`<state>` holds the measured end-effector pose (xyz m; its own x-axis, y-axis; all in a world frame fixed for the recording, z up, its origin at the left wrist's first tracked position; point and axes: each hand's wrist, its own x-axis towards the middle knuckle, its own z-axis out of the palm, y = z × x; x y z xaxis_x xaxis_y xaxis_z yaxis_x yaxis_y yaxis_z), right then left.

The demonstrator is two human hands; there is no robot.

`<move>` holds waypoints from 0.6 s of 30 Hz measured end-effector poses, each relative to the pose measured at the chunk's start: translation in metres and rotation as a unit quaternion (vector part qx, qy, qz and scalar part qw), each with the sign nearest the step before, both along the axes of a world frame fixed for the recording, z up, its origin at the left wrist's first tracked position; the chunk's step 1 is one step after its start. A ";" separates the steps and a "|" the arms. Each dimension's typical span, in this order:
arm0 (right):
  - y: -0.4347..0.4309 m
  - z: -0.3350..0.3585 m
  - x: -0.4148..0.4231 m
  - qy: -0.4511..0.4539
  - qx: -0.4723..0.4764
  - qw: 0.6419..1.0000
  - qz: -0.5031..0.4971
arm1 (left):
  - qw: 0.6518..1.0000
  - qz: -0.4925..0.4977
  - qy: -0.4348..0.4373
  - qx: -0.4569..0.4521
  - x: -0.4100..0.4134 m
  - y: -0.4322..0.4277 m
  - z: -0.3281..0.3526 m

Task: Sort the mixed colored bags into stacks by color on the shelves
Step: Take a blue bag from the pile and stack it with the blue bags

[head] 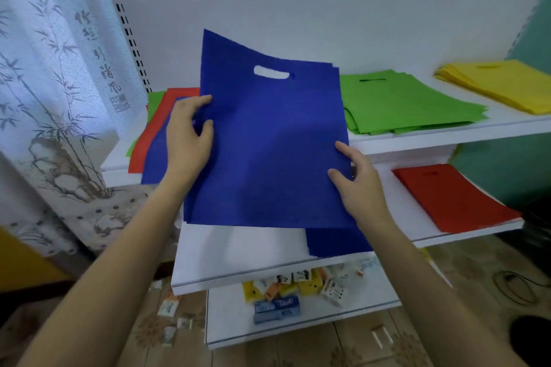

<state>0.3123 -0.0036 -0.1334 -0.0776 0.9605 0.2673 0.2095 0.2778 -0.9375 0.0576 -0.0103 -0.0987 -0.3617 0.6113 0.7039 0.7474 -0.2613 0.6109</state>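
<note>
I hold a flat blue bag upright in front of the shelves, its cut-out handle at the top. My left hand pinches its left edge, and my right hand grips its lower right edge. Behind my left hand lies a mixed pile of red, green and blue bags on the upper shelf. A green stack and a yellow stack lie further right on that shelf. On the middle shelf are a blue stack, partly hidden by the held bag, and a red stack.
The white upper shelf and middle shelf jut toward me. Small boxes and toothpaste cartons litter the bottom shelf. A bamboo-print curtain hangs at the left. A cable lies on the floor at the right.
</note>
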 end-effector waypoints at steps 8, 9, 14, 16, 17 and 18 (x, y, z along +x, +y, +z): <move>-0.078 -0.110 0.123 -0.002 -0.030 0.998 -0.050 | 1.000 -0.011 -0.025 -0.008 0.154 -0.089 -0.120; -0.086 -0.125 0.139 -0.006 -0.047 0.997 -0.065 | 0.999 -0.015 -0.033 -0.026 0.174 -0.095 -0.138; -0.121 -0.198 0.213 -0.059 -0.146 0.982 -0.102 | 0.978 -0.016 -0.135 -0.155 0.249 -0.110 -0.214; -0.132 -0.218 0.238 -0.080 -0.183 0.974 -0.107 | 0.960 -0.012 -0.177 -0.217 0.270 -0.111 -0.240; -0.135 -0.225 0.248 -0.083 -0.202 0.970 -0.110 | 0.952 -0.011 -0.187 -0.244 0.278 -0.111 -0.251; -0.136 -0.229 0.256 -0.084 -0.217 0.966 -0.111 | 0.944 -0.009 -0.191 -0.268 0.284 -0.109 -0.260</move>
